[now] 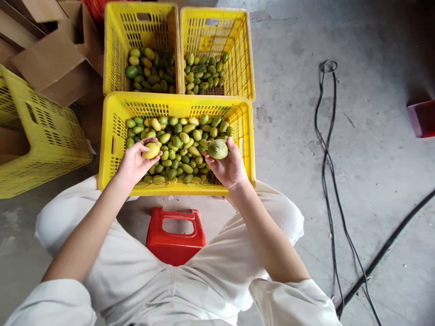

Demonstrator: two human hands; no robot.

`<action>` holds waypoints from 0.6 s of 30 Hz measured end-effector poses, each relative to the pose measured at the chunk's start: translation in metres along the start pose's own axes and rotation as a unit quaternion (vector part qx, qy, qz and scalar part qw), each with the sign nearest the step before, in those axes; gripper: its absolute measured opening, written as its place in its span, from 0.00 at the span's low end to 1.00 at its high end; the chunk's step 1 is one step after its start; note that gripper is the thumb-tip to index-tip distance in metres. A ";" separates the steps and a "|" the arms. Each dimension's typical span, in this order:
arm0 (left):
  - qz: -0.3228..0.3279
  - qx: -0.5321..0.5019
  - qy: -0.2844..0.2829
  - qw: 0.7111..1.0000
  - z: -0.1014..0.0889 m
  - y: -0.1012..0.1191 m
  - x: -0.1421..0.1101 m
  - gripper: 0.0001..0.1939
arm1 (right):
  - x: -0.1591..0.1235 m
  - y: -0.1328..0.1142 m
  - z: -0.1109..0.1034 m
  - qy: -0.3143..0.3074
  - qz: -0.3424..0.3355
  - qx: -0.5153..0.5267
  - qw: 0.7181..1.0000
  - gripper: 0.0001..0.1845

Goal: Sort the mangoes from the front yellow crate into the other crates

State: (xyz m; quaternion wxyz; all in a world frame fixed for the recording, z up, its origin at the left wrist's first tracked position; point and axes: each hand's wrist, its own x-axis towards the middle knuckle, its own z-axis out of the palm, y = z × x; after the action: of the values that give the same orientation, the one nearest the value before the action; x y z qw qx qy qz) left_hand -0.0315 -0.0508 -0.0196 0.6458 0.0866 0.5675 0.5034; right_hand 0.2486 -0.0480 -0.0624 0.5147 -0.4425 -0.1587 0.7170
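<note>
My left hand (136, 160) is closed around a yellow oval fruit (151, 150), above the left half of the near yellow crate (176, 189). On the right, my right hand (229, 165) holds a larger green fruit (218, 149), its stem end facing up. Beneath both hands the crate contains many loose oval fruits (176, 154), mostly green with some yellow. The exact kind of fruit is hard to make out.
Behind stand two more yellow crates, a left one (115, 54) and a right one (243, 59), both with fruit inside. Another yellow crate (50, 131) and cardboard boxes (50, 61) lie at left. A red plastic stool (173, 246) sits between my legs. Black cables (326, 156) cross the floor.
</note>
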 end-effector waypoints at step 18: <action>0.008 -0.013 -0.116 0.993 -0.003 -0.006 -0.001 0.20 | 0.000 -0.001 0.001 -0.014 0.037 0.037 0.999 0.28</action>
State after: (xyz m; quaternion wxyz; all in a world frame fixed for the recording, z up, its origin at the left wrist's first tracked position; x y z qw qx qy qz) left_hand -0.0307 -0.0561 -0.0240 0.7039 0.1408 0.4817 0.5026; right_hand 0.2483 -0.0470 -0.0612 0.5015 -0.4189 -0.1231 0.7469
